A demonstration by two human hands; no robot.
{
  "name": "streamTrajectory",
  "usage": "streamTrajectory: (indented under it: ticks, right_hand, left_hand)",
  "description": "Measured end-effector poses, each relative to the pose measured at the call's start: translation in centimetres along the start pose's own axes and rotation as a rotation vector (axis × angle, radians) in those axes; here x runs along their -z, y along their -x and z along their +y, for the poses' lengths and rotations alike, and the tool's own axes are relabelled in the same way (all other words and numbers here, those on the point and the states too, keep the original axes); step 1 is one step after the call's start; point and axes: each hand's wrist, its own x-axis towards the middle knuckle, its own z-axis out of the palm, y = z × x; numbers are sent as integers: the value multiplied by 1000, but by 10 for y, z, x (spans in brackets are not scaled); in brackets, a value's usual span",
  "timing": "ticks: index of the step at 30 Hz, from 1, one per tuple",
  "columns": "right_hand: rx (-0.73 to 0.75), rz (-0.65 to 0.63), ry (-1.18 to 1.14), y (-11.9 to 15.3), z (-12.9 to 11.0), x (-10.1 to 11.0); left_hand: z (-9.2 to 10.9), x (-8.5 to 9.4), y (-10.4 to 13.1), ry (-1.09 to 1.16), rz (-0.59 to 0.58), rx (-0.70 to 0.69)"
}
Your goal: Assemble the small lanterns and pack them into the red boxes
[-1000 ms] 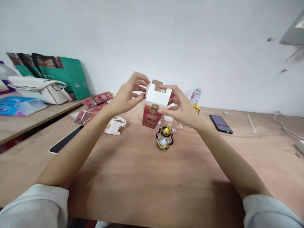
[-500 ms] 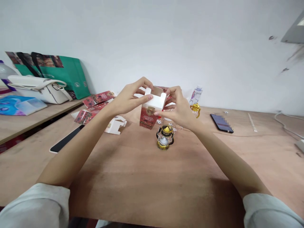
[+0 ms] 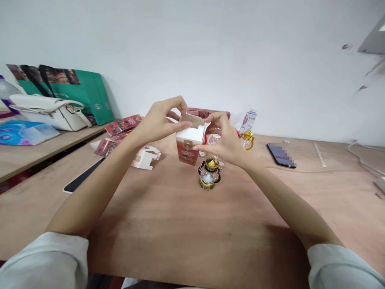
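Nearest: pale rolled sleeves [image 3: 42, 261] at both lower corners, forearms reaching over a wooden table [image 3: 186, 233]. Small black-and-gold lantern [image 3: 209, 176] stands upright on the wood, just in front of the carton and to its right. At left, beyond the forearm, a white-edged phone [image 3: 82, 178] lies flat, partly covered by the arm. A small opened carton [image 3: 147, 158], white inside, rests near it.

Main item: red printed carton [image 3: 188, 154], at mid-table between the hands, mouth up, white flaps raised. Whether its base touches the wood: cannot tell. Left hand [image 3: 162, 120] pinches the left side of the mouth, thumb on the near white flap, fingers at the back edge. Right hand [image 3: 224, 138] grips the right side, thumb against the near face, fingertips by the side flap.

Right side: dark phone [image 3: 278, 154], slim white strip [image 3: 320, 155], white cable [image 3: 361, 156].

Farther: flat red packaging [image 3: 124, 125] overlapping at left; gold-topped lantern [image 3: 247, 139] beside a clear labelled bottle [image 3: 249, 120]; red boxes [image 3: 224, 114] in a row behind the hands. On the left surface, a blue packet [image 3: 21, 134] and white handbag [image 3: 57, 114]; behind these, a teal tote bag [image 3: 93, 94] by the pale wall [image 3: 192, 48].
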Motion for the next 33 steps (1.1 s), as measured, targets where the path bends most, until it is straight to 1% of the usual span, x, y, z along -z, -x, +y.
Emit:
streamTrajectory:
  ticks: [7,9,12,15,20,24,28,30,33]
  right_hand:
    - [43,47,0,1,-2,2]
    - [60,82,-25,2,-2,2]
    - [67,154,-44,2,-2,2]
    - [75,179,-44,1,0,3]
    - [119,168,-85,1,2,4]
    - [100,172,-91,2,4,1]
    - [149,191,-127,2,10,-1]
    - [157,175,-141,2,12,-1]
    - [119,101,-156,1,12,1]
  left_hand:
    - [1,-1,2,25,9,-57]
    - [-1,-3,1,31,-26,-81]
    - [-7,-8,-1,28,-124,-136]
    - [-10,-14,-2,16,-176,-172]
    - [-12,-22,-2,9,-108,-183]
    - [-18,-25,-2,-6,-113,-271]
    - [-25,-31,-2,21,-104,-357]
    - [-29,-33,-2,25,-84,-377]
    - [-33,-34,-3,16,-58,-388]
